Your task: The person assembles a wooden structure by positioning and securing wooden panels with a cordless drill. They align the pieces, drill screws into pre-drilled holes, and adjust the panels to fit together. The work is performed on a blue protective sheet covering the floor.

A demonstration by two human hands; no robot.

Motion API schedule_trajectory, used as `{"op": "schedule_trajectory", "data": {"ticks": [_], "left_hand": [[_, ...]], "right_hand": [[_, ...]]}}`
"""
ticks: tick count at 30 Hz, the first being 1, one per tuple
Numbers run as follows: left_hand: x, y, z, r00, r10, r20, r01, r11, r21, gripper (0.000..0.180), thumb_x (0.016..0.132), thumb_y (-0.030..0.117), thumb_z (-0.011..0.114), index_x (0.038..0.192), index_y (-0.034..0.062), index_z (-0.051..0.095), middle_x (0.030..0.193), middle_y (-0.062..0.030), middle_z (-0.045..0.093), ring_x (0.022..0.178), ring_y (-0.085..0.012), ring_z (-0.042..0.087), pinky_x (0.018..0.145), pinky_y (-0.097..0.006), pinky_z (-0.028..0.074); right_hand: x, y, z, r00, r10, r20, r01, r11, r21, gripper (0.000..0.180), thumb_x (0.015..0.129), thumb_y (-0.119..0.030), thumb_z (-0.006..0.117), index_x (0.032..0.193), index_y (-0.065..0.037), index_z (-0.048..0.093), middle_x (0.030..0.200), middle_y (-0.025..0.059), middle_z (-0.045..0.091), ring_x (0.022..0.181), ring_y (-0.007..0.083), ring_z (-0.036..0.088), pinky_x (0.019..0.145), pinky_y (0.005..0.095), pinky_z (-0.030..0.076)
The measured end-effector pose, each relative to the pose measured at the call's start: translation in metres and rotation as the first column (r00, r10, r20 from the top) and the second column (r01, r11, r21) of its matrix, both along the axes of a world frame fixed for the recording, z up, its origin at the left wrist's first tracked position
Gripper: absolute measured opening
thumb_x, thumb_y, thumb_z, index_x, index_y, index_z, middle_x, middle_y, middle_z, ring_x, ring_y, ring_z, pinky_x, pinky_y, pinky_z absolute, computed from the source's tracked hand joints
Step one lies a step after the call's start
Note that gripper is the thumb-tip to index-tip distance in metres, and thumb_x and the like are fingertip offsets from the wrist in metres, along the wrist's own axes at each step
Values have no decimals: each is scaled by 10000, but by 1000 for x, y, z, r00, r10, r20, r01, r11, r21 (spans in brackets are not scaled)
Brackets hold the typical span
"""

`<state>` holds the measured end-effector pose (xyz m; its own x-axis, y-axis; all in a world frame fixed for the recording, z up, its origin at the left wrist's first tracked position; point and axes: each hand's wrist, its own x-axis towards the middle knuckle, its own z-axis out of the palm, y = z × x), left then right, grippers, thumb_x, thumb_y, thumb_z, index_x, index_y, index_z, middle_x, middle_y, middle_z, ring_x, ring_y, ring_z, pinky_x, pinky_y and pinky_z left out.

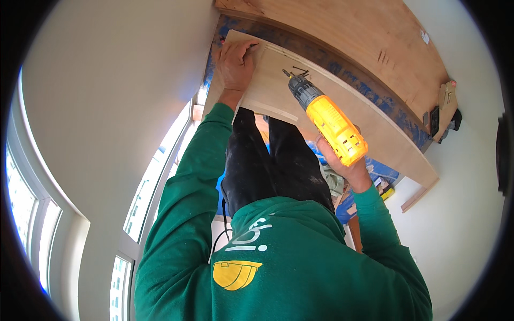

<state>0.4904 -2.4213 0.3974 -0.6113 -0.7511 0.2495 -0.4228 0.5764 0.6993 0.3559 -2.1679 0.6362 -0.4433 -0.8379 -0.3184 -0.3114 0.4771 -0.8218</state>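
My right hand [344, 160] is wrapped round the handle of a yellow and black cordless drill [334, 125]. The drill's bit points away to the far left, over a pale wooden panel [342, 99]. Beside the bit, several dark screws [301, 70] lie loose on the panel. My left hand [235, 64] rests at the panel's far left end, its fingers curled in and closed near a thin wooden strip. A small dark bit shows at its fingertips, too little to name.
Beyond the panel runs a blue-smeared dark ledge [369, 88] below a large wooden board [353, 37]. A wooden scrap and dark items [443, 115] sit at the far right. Walls and a window [160, 166] close in on the left. Clutter [381, 187] lies below the panel.
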Motion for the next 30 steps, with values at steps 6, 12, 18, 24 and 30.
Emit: {"op": "schedule_trajectory", "data": {"ticks": [6, 12, 18, 24, 30], "left_hand": [[-1, 0, 1, 999, 8, 51, -8, 1000, -13, 244, 921, 73, 745, 1102, 201, 848, 1063, 28, 812, 1084, -244, 710, 1051, -424, 465], [1, 0, 5, 988, -16, 153, 35, 992, -120, 301, 925, 154, 755, 1196, 267, 821, 1154, 84, 785, 1142, -225, 681, 1062, -439, 469], [-1, 2, -1, 982, -25, 188, 50, 990, -130, 324, 935, 202, 752, 1234, 314, 810, 1209, 108, 776, 1164, -205, 666, 1087, -444, 469], [-1, 4, -5, 986, -16, 164, 33, 994, -101, 301, 932, 233, 796, 1216, 331, 806, 1157, 121, 772, 1163, -196, 672, 1097, -433, 476], [1, 4, -1, 983, -40, 182, 50, 998, -47, 345, 929, 175, 738, 1241, 304, 806, 1234, 108, 769, 1192, -204, 661, 1096, -433, 476]], "right_hand": [[-4, -8, 13, 999, -10, 33, 8, 998, 65, 272, 967, -117, 815, 1225, -38, 785, 1063, 78, 808, 902, 216, 772, 833, 374, 617], [-5, -50, 5, 998, -57, -29, 61, 990, 129, 256, 984, -170, 800, 1197, -30, 784, 1023, 147, 829, 927, 333, 811, 853, 404, 634], [-34, -108, -16, 999, 33, 21, -38, 930, 366, 355, 978, -209, 769, 1278, -19, 752, 1085, 156, 823, 1008, 310, 804, 894, 401, 616], [-44, -122, -27, 996, -3, 85, -37, 880, 474, 342, 977, -198, 754, 1263, -12, 744, 993, 95, 788, 892, 204, 759, 826, 368, 591], [-48, -118, -36, 996, 15, 91, -54, 891, 451, 343, 979, -200, 761, 1264, -10, 740, 980, 78, 781, 865, 174, 744, 798, 358, 584]]}}
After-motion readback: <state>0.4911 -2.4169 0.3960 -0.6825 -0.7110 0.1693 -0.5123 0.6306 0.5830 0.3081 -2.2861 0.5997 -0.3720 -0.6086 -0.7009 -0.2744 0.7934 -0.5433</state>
